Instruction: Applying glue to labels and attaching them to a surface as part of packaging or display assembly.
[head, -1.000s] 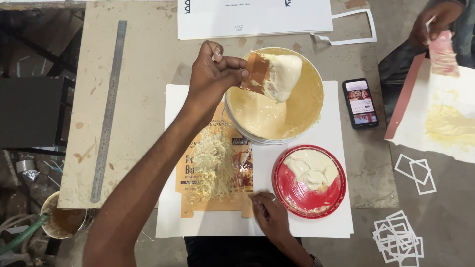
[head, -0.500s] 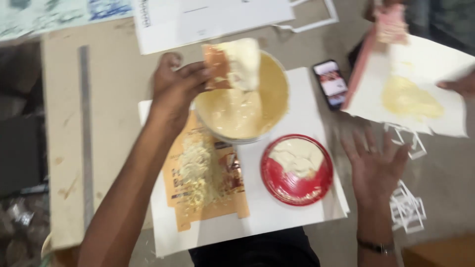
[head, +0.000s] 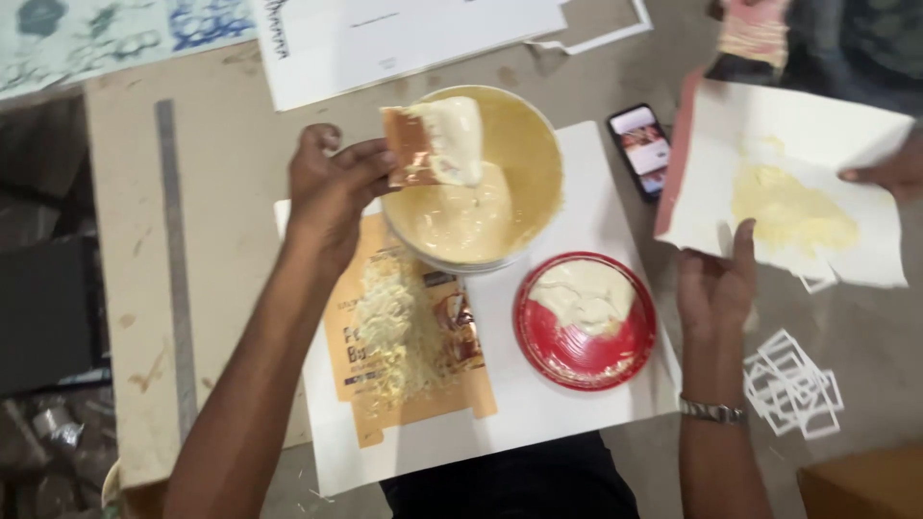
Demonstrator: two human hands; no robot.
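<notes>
Left hand (head: pixel 332 192), upper centre-left of frame: fingers pinched shut on one brown card scraper (head: pixel 423 144), loaded with cream-coloured paste, held tilted over one round bowl (head: pixel 534 144) of the same paste at upper centre. Paste dripping off scraper toward the pool in the bowl.

Right hand (head: pixel 716 288), right of centre: fingers spread, thumb up against the lower edge of one white sheet (head: pixel 817 125) smeared yellow in the middle; real grip or just touching, can't tell. Wristwatch (head: pixel 713 411) on that wrist.

One other hand (head: pixel 889 171) at the far right edge, a co-worker's, on the same sheet's right edge.

Below bowl, centre: one orange printed card (head: pixel 394 384), flat, streaked with paste. Just right of it: one red round lid (head: pixel 586 322), paste blob on its upper half. Both on one large white backing sheet (head: pixel 538 423), bowl too.

One phone (head: pixel 642 144), screen lit, just right of bowl. One metal ruler (head: pixel 175 288) running vertically at left, well apart. Cluster of white cut-out square frames (head: pixel 793 384) at lower right, count unclear.
</notes>
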